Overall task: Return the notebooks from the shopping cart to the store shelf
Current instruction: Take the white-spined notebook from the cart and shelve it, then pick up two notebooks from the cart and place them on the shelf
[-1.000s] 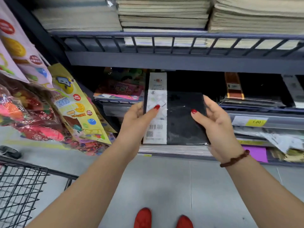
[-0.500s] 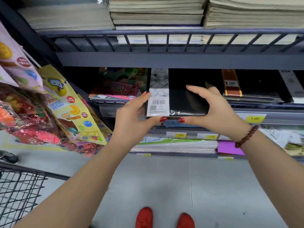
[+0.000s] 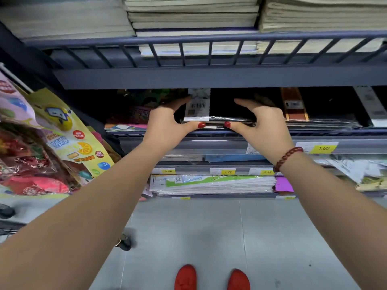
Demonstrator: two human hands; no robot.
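Observation:
A black notebook (image 3: 222, 106) in clear wrap, with a white barcode band along its left side, lies nearly flat inside the dark middle shelf (image 3: 209, 133). My left hand (image 3: 167, 124) grips its left edge, thumb under the front edge. My right hand (image 3: 261, 122) grips its right side, fingers on top and thumb under the front. The notebook sits on top of a low stack of similar notebooks. A corner of the shopping cart (image 3: 8, 229) shows at the far left edge.
Stacks of pale notebooks (image 3: 192, 15) fill the railed top shelf. An orange-banded notebook stack (image 3: 295, 109) lies right of my hands, colourful books (image 3: 134, 116) to the left. Hanging snack bags (image 3: 52, 143) crowd the left. Lower shelves hold paper packs (image 3: 211, 183) with yellow price tags.
Both hands have carried the notebook up and forward from in front of the shelves, tipped it flat, and pushed it deeper into the middle shelf.

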